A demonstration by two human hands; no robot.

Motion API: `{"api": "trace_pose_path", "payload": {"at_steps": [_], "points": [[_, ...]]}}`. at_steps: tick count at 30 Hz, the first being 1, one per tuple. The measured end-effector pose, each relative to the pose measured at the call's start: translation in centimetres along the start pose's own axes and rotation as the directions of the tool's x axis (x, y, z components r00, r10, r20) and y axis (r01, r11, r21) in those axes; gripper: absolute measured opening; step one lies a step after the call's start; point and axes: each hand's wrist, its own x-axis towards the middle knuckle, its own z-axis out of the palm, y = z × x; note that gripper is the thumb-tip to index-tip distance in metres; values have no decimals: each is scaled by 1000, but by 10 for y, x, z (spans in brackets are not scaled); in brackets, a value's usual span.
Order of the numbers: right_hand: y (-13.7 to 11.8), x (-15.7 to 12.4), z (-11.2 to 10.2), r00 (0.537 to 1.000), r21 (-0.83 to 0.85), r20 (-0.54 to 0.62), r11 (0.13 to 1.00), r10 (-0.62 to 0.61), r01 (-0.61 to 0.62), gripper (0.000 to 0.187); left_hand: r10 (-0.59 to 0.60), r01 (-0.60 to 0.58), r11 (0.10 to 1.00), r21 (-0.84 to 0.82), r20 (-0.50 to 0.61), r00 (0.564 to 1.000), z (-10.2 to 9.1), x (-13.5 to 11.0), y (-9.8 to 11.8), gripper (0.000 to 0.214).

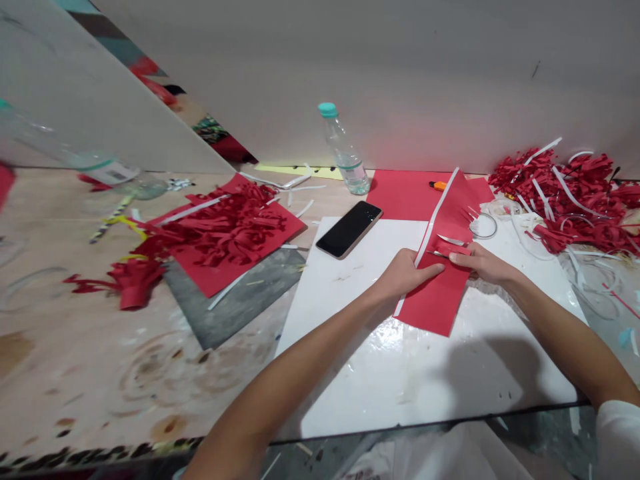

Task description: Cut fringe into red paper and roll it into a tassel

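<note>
A red sheet (434, 300) with a white strip along its left edge is held up over the white board (360, 373). My left hand (407, 272) grips it at that left edge, thumb lying across the front. At the sheet's right side, my right hand (483, 262) is closed on scissors (450, 241), whose blades are parted with red material between them. The scissors' handles are mostly hidden by the hand. Thin red cut strips stick out near the sheet's upper right edge.
A black phone (350, 229) lies on the board's left corner. Behind it stands a plastic bottle (346, 157). Red fringed paper piles lie left (225, 233) and right (575, 193). An orange-handled tool (438, 186) rests on a red sheet (397, 193) near the wall.
</note>
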Motion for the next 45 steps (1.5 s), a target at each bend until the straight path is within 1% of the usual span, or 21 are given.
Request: {"api": "trace_pose_path", "payload": {"at_steps": [4,7,12,17,20,25,27,30,33,37,38,42,45], "points": [[-3,0,3,1000,25,4,1000,3,-3,42,-9,9,1000,4,-7,1000,0,1,-2,39],[-5,0,4,1000,11,3,1000,-3,3,41,-10,10,1000,11,1,1000,1,2,-4,39],[-4,0,4,999,27,-3,999,33,-33,41,20,-21,999,38,34,999,1,2,-5,41],[-4,0,4,998,55,-20,997,61,-60,43,11,-12,998,59,23,1000,1,2,-4,40],[-2,0,3,999,71,-24,996,49,-47,40,2,-3,1000,17,27,1000,1,1,-2,40],[1,2,-2,999,71,-30,997,22,-20,41,-83,99,989,-114,140,987,-2,1,-3,41],[2,3,-4,999,73,-36,997,11,-8,42,-91,111,985,-134,149,985,-5,2,-5,41],[1,2,-10,1000,126,-17,992,25,-23,44,-81,94,987,-133,101,992,-11,5,-6,42],[-1,1,-21,999,177,14,983,51,-53,47,-56,56,994,-98,0,998,-20,9,-6,42],[-3,-3,-35,997,153,24,985,71,-74,32,-42,32,993,-114,-85,996,-32,14,-9,44],[-4,-3,-38,997,137,28,987,78,-81,31,-34,22,993,-119,-96,995,-33,15,-10,45],[-4,-4,-40,995,92,40,992,86,-90,38,-14,-1,991,-132,-111,994,-35,15,-10,44],[-3,-3,-37,995,79,52,993,82,-86,32,-30,12,989,-144,-121,992,-32,14,-8,42]]}}
